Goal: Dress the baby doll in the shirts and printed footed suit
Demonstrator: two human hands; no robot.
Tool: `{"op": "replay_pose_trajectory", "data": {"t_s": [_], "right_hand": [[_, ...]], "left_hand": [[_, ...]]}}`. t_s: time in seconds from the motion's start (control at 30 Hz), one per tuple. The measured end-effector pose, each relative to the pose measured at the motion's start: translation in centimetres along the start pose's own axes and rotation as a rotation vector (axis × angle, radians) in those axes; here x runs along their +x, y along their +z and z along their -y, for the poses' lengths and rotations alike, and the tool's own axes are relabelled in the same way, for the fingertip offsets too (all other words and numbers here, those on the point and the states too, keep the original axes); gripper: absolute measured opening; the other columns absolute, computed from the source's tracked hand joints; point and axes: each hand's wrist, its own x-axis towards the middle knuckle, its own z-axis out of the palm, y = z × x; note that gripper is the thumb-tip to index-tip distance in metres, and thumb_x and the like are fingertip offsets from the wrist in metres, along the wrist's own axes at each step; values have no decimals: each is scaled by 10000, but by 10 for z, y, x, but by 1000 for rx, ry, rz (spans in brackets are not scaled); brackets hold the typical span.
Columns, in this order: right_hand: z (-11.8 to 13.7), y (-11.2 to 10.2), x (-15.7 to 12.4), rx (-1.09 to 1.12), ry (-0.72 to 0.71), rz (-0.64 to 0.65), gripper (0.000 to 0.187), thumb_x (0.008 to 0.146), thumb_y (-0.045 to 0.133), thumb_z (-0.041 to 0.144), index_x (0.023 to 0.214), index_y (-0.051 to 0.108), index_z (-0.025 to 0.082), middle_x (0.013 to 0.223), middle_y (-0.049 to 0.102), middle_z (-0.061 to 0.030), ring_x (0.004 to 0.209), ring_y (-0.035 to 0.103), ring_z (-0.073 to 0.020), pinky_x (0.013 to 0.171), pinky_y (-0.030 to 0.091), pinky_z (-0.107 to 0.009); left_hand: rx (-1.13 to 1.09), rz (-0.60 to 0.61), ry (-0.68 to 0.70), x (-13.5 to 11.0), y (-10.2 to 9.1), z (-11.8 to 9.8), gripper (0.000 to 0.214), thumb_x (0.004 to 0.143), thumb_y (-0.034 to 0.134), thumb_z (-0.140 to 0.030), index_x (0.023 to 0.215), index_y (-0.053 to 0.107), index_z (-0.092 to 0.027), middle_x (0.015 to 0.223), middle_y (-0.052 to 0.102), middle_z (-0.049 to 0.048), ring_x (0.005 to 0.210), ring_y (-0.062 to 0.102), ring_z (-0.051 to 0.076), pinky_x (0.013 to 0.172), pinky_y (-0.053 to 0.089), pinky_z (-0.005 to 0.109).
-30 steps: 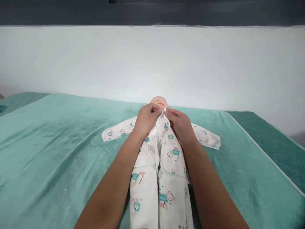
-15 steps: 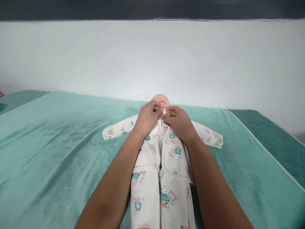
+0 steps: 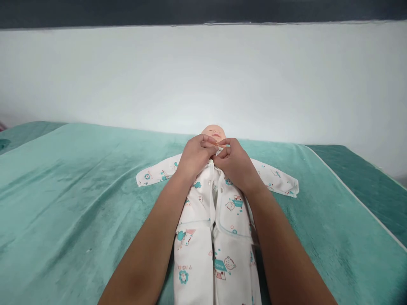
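Note:
A baby doll lies on its back, its head toward the wall. It wears a white printed baby jacket with long sleeves spread to both sides, and matching trousers below. My left hand pinches the collar edge under the doll's chin. From the other side my right hand pinches the collar too, thumb and forefinger closed, fingertips nearly touching those of the left. The jacket's front hangs parted below my hands. My fingers hide most of the neckline and its fastening.
A green plush blanket with soft creases covers the surface beneath the doll. Darker green bedding shows past its pale edge at the right. Behind stands a white wall with a dark band on top.
My right hand's fingers have shifted slightly up and closer to my left fingertips. The white bit of collar between them shows less. The doll lies as before.

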Motion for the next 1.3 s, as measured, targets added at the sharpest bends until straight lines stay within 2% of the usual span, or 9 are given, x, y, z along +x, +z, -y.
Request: {"op": "replay_pose_trajectory", "data": {"t_s": [0.17,0.3,0.47,0.57,0.67,0.87,1.1,1.2,1.3], "right_hand": [[2,-7,-4,4,42,83,442,778,630,270,1191,484,210,709,631,54,614,562,-131,574,423,-254],[8,-20,-15,-56,82,118,558,790,682,391,1263,428,240,911,674,2,700,610,-148,561,446,-257],[27,-32,-31,-346,139,211,419,798,660,593,966,513,239,822,653,-17,614,536,-151,486,365,-277],[35,-30,-37,-501,121,229,308,828,631,505,800,486,235,711,606,-2,560,464,-136,472,312,-282],[34,-28,-37,-505,104,232,232,858,578,410,746,479,233,671,575,10,541,433,-126,461,289,-278],[25,-39,-32,-310,136,316,181,872,563,373,764,562,227,702,555,16,542,436,-109,454,313,-252],[17,-36,-30,197,201,271,222,856,657,404,781,599,203,629,473,48,537,420,-86,486,335,-227],[14,-29,-32,396,220,241,244,810,731,406,788,628,185,662,519,42,556,427,-76,510,343,-219],[14,-23,-34,564,246,229,255,778,775,400,809,646,183,735,602,15,630,519,-101,587,415,-242]], "left_hand": [[182,-30,68,1,0,2,178,730,609,-158,896,665,-186,821,699,22,737,640,150,680,468,273],[260,-6,77,-8,-3,-5,126,760,613,-203,869,675,-193,846,690,16,761,620,143,684,448,262],[246,17,42,-35,-12,-17,141,837,598,-315,839,674,-195,758,616,-13,676,523,109,615,393,236],[227,44,37,-48,-18,-17,206,879,566,-364,842,675,-192,750,590,-15,647,478,97,575,367,227],[204,115,19,-52,-24,-14,214,888,573,-386,882,681,-202,750,559,-26,603,435,80,518,329,213],[221,245,10,-51,-35,-14,154,825,681,-342,852,670,-191,707,532,-35,582,419,63,485,312,189],[61,153,-10,-50,-30,-13,194,799,714,-370,803,654,-186,649,482,-54,503,345,44,445,273,193],[-149,99,-21,-49,-21,-13,214,774,744,-376,816,656,-185,658,500,-51,511,364,45,442,262,191],[-213,87,-31,-49,-16,-12,207,748,770,-347,792,672,-171,645,525,-41,523,393,46,454,274,188]]}}
